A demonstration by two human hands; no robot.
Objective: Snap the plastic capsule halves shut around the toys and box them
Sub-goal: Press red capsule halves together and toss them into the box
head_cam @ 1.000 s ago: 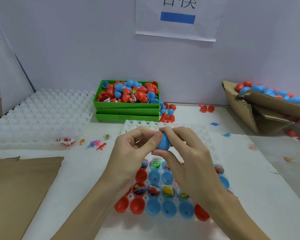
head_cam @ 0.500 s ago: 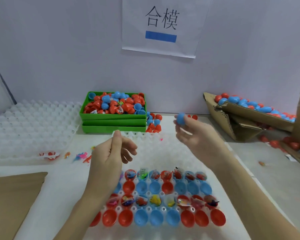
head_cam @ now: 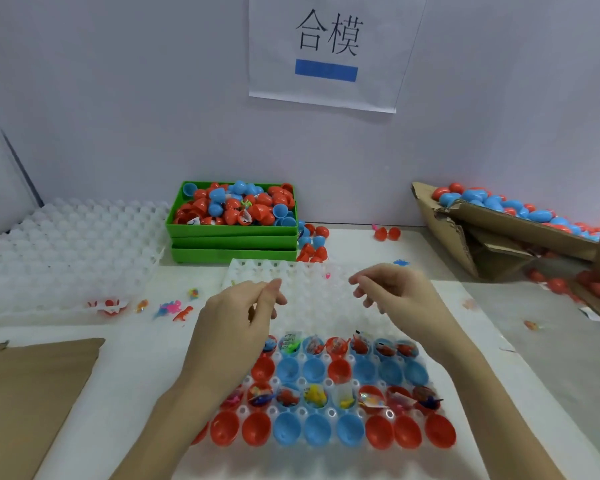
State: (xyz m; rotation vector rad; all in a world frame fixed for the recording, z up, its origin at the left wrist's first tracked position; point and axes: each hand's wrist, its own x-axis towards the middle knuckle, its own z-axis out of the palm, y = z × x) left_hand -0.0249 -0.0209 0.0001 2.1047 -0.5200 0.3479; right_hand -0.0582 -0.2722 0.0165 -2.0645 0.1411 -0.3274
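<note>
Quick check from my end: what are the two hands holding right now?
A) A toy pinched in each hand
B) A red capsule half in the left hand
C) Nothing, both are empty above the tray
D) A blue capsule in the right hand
C: the left hand and right hand hover with loosely curled fingers and nothing in them, above the white tray of capsule halves.

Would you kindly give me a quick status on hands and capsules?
Left hand and right hand empty, above white plastic tray. Red and blue capsule halves unclosed. Nothing in the way.
</note>
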